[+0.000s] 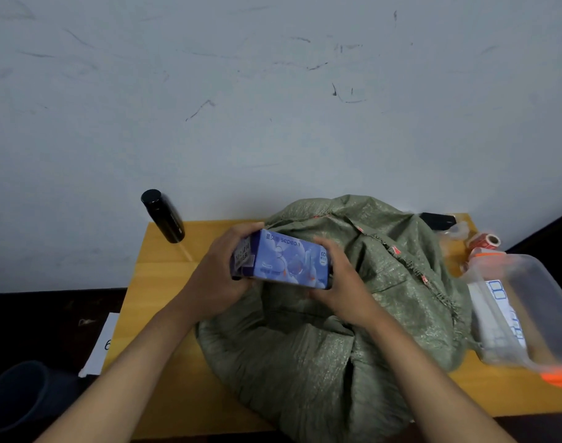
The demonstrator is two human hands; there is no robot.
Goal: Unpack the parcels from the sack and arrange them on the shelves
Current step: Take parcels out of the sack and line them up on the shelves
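Observation:
A green woven sack (353, 314) lies slumped on a yellow wooden table (164, 282). Above its open mouth I hold a blue parcel box (286, 260) with printed figures and a white label on its left end. My left hand (219, 276) grips the box's left end, and my right hand (340, 279) grips its right end. The box is level, lifted just clear of the sack. No shelves are in view.
A black bottle (163, 215) stands at the table's back left corner. A clear plastic container (522, 311) with an orange rim sits at the right, with tape rolls (482, 243) and a dark object (438, 220) behind it. A white wall rises behind. A paper sheet (102, 343) lies left.

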